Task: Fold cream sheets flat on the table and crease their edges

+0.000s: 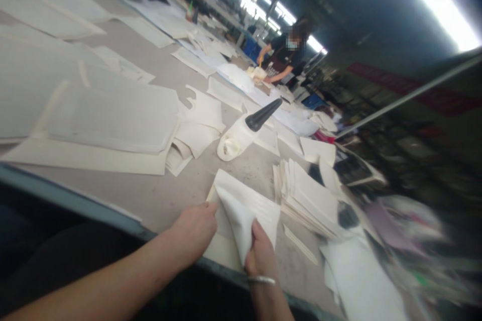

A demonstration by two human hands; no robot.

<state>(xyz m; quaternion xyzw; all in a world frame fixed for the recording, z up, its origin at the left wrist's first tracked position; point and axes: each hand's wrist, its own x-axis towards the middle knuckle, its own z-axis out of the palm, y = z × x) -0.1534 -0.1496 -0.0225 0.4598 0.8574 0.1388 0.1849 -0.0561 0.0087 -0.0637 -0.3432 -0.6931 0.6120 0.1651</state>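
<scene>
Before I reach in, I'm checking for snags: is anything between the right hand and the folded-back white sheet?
Nothing visible: the right hand grips the white sheet directly, near its lifted edge. The left hand is at the layer beneath; the stack of sheets lies to the right.

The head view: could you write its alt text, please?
The right hand holds a folded white sheet on a table, the left hand at its edge. Nearby lie a black-ended white object and a sheet stack; beyond, a co-worker.
</scene>
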